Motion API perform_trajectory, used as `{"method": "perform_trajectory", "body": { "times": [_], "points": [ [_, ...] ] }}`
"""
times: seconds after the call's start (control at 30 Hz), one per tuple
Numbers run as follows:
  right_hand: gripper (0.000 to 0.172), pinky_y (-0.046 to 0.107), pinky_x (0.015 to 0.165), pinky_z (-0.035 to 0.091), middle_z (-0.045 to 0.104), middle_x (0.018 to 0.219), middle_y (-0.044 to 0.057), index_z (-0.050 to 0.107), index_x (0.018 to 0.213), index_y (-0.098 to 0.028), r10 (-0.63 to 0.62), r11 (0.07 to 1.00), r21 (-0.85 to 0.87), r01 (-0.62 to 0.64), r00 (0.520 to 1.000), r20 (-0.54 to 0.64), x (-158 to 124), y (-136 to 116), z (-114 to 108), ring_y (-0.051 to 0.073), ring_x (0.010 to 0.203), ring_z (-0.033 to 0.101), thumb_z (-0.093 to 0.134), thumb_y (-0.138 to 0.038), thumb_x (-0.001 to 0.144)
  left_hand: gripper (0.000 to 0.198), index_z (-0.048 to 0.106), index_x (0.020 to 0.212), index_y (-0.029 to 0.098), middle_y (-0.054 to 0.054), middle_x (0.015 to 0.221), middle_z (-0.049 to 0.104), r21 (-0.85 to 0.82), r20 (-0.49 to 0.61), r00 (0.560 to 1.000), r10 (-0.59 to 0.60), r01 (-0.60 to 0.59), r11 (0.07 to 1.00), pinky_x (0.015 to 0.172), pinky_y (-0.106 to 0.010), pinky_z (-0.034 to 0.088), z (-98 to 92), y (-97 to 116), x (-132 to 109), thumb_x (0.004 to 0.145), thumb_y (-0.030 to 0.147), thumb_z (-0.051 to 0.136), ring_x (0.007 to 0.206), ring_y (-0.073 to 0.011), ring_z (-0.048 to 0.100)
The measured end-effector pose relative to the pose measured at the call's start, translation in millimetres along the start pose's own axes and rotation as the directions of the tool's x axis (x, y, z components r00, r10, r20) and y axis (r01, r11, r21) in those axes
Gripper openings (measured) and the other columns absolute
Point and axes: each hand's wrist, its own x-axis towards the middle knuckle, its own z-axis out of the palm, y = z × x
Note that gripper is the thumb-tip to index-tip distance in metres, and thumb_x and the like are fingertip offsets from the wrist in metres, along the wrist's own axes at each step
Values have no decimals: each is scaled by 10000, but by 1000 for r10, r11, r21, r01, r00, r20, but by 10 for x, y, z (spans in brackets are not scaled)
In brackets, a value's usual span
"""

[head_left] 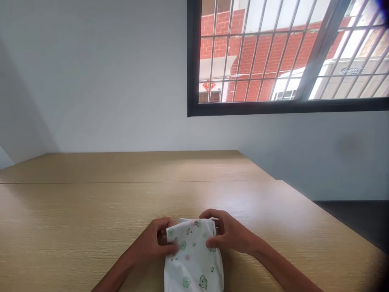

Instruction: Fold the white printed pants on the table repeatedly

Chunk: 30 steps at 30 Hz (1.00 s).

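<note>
Wooden surface [91, 227] fills the lower frame; left hand [153, 243] and right hand [232, 235] pinch the printed white cloth [193, 259] with closed fingers [212, 243].

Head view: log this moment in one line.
left hand: grips printed cloth left edge | right hand: grips right edge | cloth on wooden table

The cloth [193, 259] runs off the bottom edge, both forearms are cut there too, and the left hand's [154, 241] fingertips vanish behind its fold.
</note>
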Motion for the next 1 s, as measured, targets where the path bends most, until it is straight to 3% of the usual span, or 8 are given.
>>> {"method": "perform_trajectory", "body": {
  "times": [0.13,0.2,0.33,0.47,0.57,0.7,0.83,1.0],
  "points": [
    [292,217,604,392,559,955,53,586,888,-107,-36,999,0,36,999,25,-9,-52,65,125,748,485,773,-197,683,382,439,789,146,-56,973,535,-150,27,999,39,-34,988,691,-240,392,51,53,-4,818,389,731,833,-143,485],
    [251,208,600,348,530,915,36,574,928,-115,-94,995,45,92,995,38,-16,-56,105,111,732,447,731,-232,771,368,393,822,162,-17,878,500,-229,10,999,47,-44,972,649,-214,362,80,105,-19,894,407,658,768,-110,447],
    [273,204,591,290,417,759,-15,476,928,-149,-174,983,56,175,984,-27,-36,-39,161,103,695,381,616,-381,953,349,364,843,177,36,722,345,-183,-82,995,57,-71,981,568,-179,280,117,162,-51,983,454,524,657,-80,325],
    [311,183,556,300,423,783,-11,435,945,-171,-179,972,156,178,984,-9,-86,-95,201,97,685,402,586,-439,984,363,369,858,185,35,727,377,-303,-96,995,21,-50,952,535,-164,282,160,168,-88,972,489,532,628,-71,356],
    [343,173,558,370,459,834,-1,430,983,-191,-91,884,464,49,993,69,-112,-175,257,102,708,476,671,-428,930,443,436,983,210,27,783,473,-597,-62,987,-150,84,798,592,-185,405,216,211,-106,840,535,701,646,-80,460],
    [411,288,814,513,558,1010,71,479,1121,-188,112,706,705,-67,994,-17,-33,-139,296,185,946,575,726,-409,879,570,462,1214,223,-28,921,588,-806,-41,918,-394,203,556,660,-245,482,243,249,-33,797,473,760,699,-123,567],
    [403,272,702,546,580,995,70,493,1108,-182,266,780,617,-104,948,-177,71,33,208,177,859,598,706,-433,877,502,409,1217,239,28,781,542,-754,-123,895,-428,197,626,536,-201,441,173,150,85,865,468,686,583,-92,522],
    [721,383,834,577,444,1337,142,321,1344,-238,116,970,238,-42,945,-306,68,113,144,267,1133,559,749,-482,818,673,254,1366,343,-20,1067,568,-483,-139,962,-236,142,864,722,-258,518,127,64,63,867,409,701,910,-158,613]
  ]
}}
